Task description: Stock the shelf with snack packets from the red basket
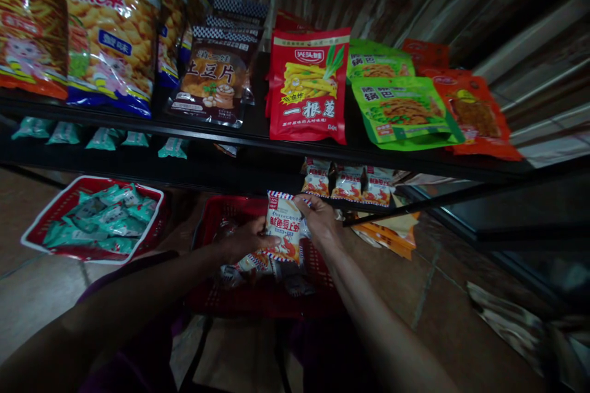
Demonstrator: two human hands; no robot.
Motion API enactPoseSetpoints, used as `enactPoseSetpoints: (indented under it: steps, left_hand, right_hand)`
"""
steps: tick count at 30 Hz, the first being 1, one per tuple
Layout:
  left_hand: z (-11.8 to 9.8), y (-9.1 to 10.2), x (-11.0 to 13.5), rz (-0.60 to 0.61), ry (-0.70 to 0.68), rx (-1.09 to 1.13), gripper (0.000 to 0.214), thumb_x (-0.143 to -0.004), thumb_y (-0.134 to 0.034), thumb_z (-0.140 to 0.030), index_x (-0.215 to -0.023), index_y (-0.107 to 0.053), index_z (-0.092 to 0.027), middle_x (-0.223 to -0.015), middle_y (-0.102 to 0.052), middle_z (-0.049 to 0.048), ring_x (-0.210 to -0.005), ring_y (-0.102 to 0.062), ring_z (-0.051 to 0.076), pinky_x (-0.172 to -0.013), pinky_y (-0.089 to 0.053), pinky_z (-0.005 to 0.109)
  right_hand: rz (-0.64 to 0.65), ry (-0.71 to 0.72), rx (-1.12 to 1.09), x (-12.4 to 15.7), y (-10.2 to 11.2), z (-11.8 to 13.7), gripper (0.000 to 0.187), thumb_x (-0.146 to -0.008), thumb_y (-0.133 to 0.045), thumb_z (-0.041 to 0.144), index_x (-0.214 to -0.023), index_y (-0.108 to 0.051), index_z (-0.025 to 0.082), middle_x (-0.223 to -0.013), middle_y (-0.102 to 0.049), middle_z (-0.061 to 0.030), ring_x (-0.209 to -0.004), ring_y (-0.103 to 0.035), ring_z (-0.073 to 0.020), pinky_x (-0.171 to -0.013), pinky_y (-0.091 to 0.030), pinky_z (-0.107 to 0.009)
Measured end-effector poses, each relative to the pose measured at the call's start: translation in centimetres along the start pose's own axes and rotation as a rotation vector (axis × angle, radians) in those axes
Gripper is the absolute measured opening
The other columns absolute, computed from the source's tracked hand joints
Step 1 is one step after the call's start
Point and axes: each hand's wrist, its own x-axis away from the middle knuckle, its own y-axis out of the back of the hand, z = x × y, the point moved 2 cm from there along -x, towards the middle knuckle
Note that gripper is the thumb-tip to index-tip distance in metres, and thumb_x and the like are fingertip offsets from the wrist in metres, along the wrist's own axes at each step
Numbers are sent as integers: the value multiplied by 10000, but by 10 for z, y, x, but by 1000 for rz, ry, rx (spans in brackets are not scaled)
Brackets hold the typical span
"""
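Note:
Between my two hands is a small white and orange snack bag with a striped edge, its printed front facing up. My left hand grips its lower left side, thumb across the front. At the upper right corner, my right hand pinches the bag. Directly below is a red plastic basket with more small snack bags lying loose inside. On the lower shelf, just beyond my right hand, similar bags stand in a row.
The upper black shelf carries crisp bags, a brown pouch, a red pouch, green pouches and orange pouches. A second red basket holds teal packets. Flattened yellow packaging lies on the floor.

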Motion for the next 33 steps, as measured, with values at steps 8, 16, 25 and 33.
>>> enactPoseSetpoints:
  steps: [8,16,25,33]
  left_hand:
    - [-3,-3,7,-10,29,-62,703,-587,-767,-265,-1207,-474,-112,-1108,-642,157,-930,-626,256,-808,-482,372]
    - [3,6,0,-40,-18,-85,601,-618,-715,-219,-1168,-486,-137,-1078,-647,119,-929,-623,239,-839,-467,361]
    - [6,4,3,-46,-14,-152,616,-636,-697,-250,-1192,-463,-123,-1189,-585,151,-1051,-570,277,-894,-436,396]
    - [5,4,3,-34,-19,-169,619,-616,-688,-220,-1186,-466,-124,-1221,-564,150,-1026,-572,258,-875,-442,371]
  right_hand:
    - [-5,-39,-53,3,-3,0,336,-475,-793,425,-674,-671,184,-584,-625,24,-513,-508,-118,-521,-406,-250]
    - [-3,-90,-160,3,-7,0,395,-451,-819,442,-703,-661,183,-563,-610,39,-473,-488,-100,-467,-381,-227]
    - [-30,-89,-171,1,-8,-1,380,-429,-821,421,-675,-659,182,-549,-602,43,-463,-484,-91,-456,-377,-222]
    - [-46,-109,-189,-1,-9,-3,401,-418,-834,399,-710,-676,173,-560,-623,24,-476,-512,-110,-465,-401,-236]
